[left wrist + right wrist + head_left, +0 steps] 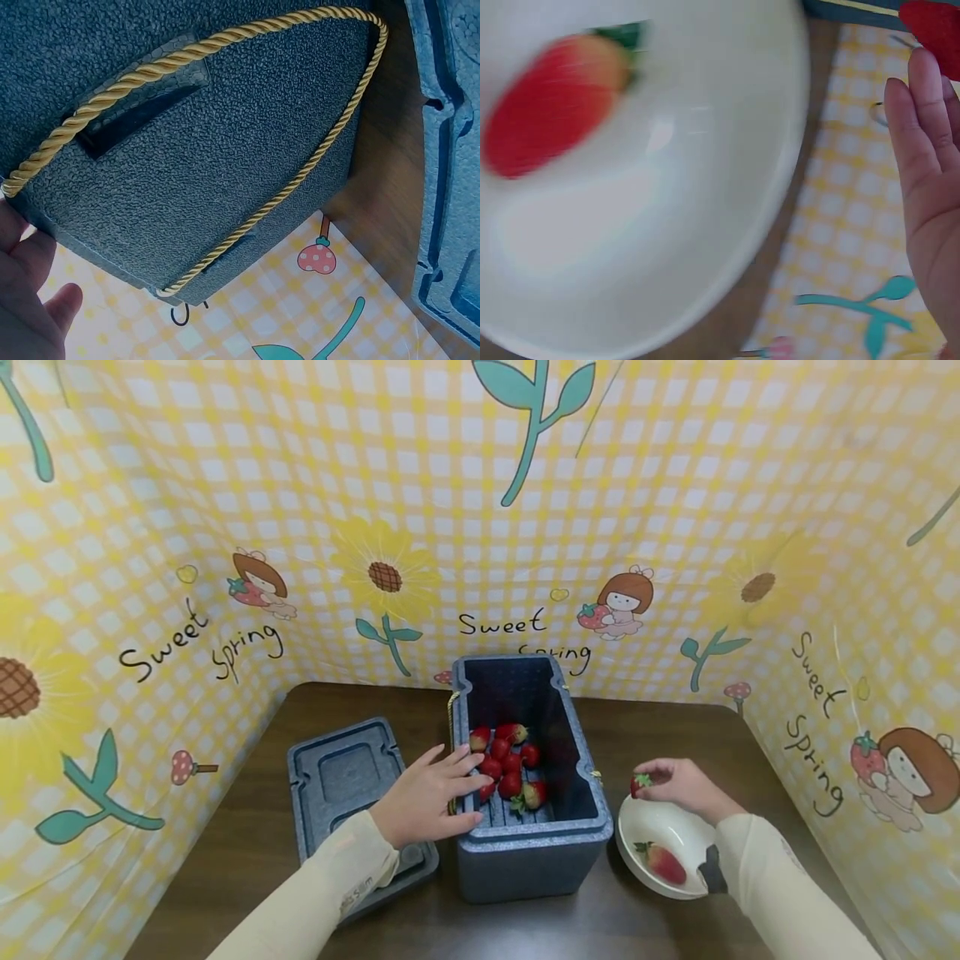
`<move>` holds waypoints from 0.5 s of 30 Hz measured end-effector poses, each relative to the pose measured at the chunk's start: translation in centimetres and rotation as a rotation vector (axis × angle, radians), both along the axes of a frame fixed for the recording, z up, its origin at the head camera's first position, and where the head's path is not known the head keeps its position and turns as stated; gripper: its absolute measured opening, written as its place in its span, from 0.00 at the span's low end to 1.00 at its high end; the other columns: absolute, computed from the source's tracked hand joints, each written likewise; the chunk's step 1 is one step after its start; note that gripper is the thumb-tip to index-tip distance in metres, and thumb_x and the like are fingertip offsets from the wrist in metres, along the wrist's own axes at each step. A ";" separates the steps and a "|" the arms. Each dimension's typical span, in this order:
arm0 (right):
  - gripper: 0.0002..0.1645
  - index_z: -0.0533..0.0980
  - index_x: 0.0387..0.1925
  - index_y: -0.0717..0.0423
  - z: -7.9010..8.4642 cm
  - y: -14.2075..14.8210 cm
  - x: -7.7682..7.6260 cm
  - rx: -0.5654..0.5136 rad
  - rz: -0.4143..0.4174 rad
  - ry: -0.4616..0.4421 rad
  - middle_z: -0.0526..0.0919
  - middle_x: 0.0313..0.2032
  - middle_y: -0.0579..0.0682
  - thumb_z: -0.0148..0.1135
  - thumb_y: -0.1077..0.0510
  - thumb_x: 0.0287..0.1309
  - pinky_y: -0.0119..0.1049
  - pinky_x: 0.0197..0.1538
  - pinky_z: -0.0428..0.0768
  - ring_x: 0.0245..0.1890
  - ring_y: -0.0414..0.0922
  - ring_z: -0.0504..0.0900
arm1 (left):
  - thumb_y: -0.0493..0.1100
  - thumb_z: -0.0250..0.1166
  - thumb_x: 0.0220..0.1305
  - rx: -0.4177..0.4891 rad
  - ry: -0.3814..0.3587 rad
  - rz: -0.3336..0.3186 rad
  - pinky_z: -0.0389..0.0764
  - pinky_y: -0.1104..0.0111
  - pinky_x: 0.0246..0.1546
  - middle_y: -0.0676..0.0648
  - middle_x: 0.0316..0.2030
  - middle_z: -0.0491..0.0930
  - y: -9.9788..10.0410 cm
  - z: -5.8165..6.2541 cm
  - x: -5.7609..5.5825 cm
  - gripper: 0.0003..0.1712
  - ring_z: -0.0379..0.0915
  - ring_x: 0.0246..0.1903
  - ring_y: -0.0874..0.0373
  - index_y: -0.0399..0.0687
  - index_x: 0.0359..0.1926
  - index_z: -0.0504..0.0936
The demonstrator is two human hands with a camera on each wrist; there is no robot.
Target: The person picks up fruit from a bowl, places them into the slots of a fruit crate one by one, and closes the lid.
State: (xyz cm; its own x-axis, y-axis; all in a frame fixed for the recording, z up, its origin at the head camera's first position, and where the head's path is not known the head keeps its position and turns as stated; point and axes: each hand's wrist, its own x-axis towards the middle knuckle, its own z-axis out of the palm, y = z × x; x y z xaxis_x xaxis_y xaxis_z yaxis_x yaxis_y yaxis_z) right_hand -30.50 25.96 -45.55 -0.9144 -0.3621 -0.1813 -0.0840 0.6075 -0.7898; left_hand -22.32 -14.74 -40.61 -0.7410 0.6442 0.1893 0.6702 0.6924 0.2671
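A dark blue foam box stands lidless in the middle of the table, with several red strawberries on its floor. My left hand rests on the box's left rim, fingers spread and fairly straight. In the left wrist view, part of that hand shows at the rim's edge. My right hand pinches a small strawberry by the fingertips above a white bowl. Inside the bowl lies a larger strawberry with green leaves. The right wrist view shows the held strawberry only partly.
The box's foam lid lies on the dark wooden table left of the box, partly under my left forearm. A gold rope runs along the box's side. Yellow checked cloth encloses the table's back and sides.
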 end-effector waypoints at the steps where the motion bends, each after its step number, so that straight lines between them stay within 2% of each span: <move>1: 0.25 0.76 0.49 0.71 0.7 -0.2 -0.3 -0.011 0.004 0.010 0.85 0.35 0.56 0.69 0.61 0.49 0.36 0.37 0.81 0.35 0.46 0.82 | 0.57 0.57 0.64 -0.001 0.001 -0.001 0.55 0.43 0.64 0.41 0.64 0.69 0.0 0.0 0.0 0.28 0.58 0.67 0.45 0.49 0.60 0.78; 9: 0.24 0.75 0.48 0.73 6.0 -2.3 -2.4 -0.039 0.046 0.115 0.84 0.34 0.54 0.69 0.61 0.53 0.30 0.36 0.79 0.33 0.42 0.81 | 0.57 0.57 0.65 -0.014 0.023 -0.004 0.56 0.44 0.65 0.42 0.64 0.69 0.1 0.1 0.1 0.28 0.58 0.67 0.46 0.49 0.60 0.78; 15: 0.23 0.75 0.48 0.75 8.7 -3.9 -3.7 -0.059 0.057 0.157 0.84 0.34 0.56 0.68 0.64 0.53 0.29 0.34 0.79 0.31 0.40 0.80 | 0.57 0.56 0.64 -0.019 0.037 -0.004 0.57 0.44 0.64 0.42 0.64 0.70 0.0 0.1 0.1 0.28 0.59 0.67 0.46 0.49 0.60 0.78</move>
State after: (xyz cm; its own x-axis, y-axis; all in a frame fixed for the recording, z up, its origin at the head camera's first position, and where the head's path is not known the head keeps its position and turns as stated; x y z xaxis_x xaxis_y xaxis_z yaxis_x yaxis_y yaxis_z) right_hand -34.24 22.05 -36.85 -0.9073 -0.4202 -0.0151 -0.2421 0.5515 -0.7983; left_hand -22.20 -14.75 -40.56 -0.7312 0.6509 0.2040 0.6821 0.6945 0.2290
